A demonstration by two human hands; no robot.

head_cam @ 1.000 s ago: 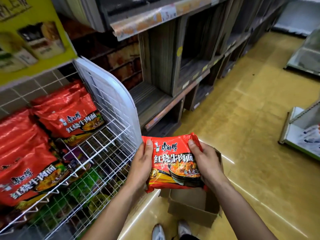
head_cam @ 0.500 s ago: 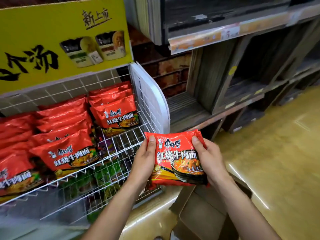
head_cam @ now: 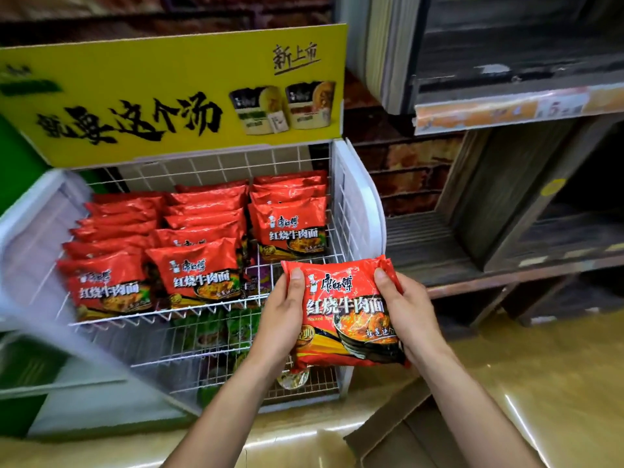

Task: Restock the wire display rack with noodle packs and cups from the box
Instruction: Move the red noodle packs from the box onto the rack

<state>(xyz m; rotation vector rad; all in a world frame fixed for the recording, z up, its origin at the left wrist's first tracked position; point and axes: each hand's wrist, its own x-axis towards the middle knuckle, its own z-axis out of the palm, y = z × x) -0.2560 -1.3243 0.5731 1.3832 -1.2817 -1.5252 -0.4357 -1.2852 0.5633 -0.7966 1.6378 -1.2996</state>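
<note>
Noodle pack [head_cam: 341,315] clamped between both hands, left hand [head_cam: 282,319], right hand [head_cam: 407,314], beside wire rack [head_cam: 337,204]

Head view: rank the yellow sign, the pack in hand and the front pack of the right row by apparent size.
1. yellow sign
2. held pack
3. front right-row pack: looks smaller, but the held pack is nearer the camera, so these two are unsure.

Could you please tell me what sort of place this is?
Probably a supermarket aisle: a wire display rack holds rows of red noodle packs under a yellow promotional sign, beside shelving with a price-label strip.
</note>
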